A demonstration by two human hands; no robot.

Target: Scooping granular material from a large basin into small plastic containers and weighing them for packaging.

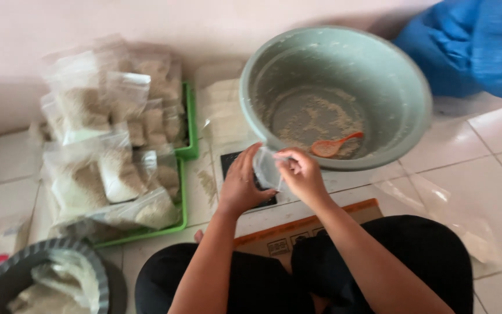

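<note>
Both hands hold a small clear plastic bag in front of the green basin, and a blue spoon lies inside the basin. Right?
Not quite. The spoon in the green basin is orange, not blue, as the head view shows. The left hand and right hand do hold the small clear bag.

Basin [402, 75] blocks ahead, green tray [190, 116] left; tiles [495, 151] right lie open.

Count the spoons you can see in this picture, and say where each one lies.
1. A single orange spoon lies inside the large green basin, on the thin layer of grain at its bottom, near the front wall. Others could be hidden under the filled bags.
</note>
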